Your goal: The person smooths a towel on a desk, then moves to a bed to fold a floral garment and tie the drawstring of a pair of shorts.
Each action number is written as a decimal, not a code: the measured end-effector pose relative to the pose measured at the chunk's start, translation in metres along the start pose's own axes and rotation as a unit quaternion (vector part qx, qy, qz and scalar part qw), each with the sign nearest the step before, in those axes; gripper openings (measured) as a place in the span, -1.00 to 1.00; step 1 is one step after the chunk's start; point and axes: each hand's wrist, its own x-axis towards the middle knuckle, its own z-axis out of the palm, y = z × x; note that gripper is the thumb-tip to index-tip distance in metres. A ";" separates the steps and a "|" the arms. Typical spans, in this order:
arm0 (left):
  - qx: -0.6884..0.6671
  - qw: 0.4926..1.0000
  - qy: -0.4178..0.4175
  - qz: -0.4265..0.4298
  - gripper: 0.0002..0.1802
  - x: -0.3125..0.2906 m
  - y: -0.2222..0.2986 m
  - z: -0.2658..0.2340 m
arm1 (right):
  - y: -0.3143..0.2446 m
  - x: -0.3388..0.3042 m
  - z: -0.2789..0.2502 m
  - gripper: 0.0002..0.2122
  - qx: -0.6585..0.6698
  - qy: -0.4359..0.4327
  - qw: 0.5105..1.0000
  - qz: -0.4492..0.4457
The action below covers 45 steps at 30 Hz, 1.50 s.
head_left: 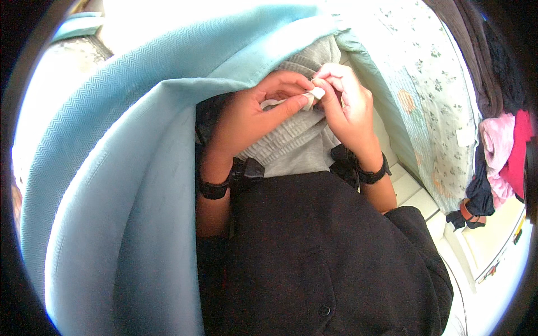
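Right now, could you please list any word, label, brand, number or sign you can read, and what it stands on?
There are none to read.
White patch on the patterned cloth: too small and washed out to tell any print.
Grey garment, white strip: no lettering visible.

Washed-out glare above, dark curved rim.

I wore the fisheye camera on my head, left of centre, and it looked steeply down over my black garment (302,235) at my fingers (294,105), close by and above the middle of the view. Its left matched mine; straight edges bent toward the dark rim, and blue cloth (159,213) loomed near on the left.
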 end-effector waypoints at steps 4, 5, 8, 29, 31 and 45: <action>0.021 0.999 -0.003 0.030 -0.77 0.000 0.003 0.000 | 0.001 0.001 0.001 -0.96 0.010 0.003 1.000 -0.011; 0.020 0.999 -0.004 0.029 -0.77 0.000 0.004 -0.001 | -0.001 0.002 0.001 -0.96 0.016 0.005 1.000 -0.011; -0.004 0.999 -0.014 0.043 -0.79 -0.002 0.005 -0.003 | -0.002 0.002 0.001 -0.95 0.023 -0.003 1.000 -0.014; 0.032 0.996 0.078 0.000 -0.67 0.004 0.003 0.014 | 0.009 -0.004 0.008 -0.90 -0.018 0.031 0.994 -0.107; 0.092 0.993 0.077 0.010 -0.67 0.002 0.003 0.015 | 0.010 -0.003 0.007 -0.89 -0.022 0.024 0.994 -0.107; 0.054 0.992 0.098 0.053 -0.78 0.004 -0.012 0.013 | 0.032 -0.008 -0.003 -0.85 -0.067 -0.039 0.970 -0.231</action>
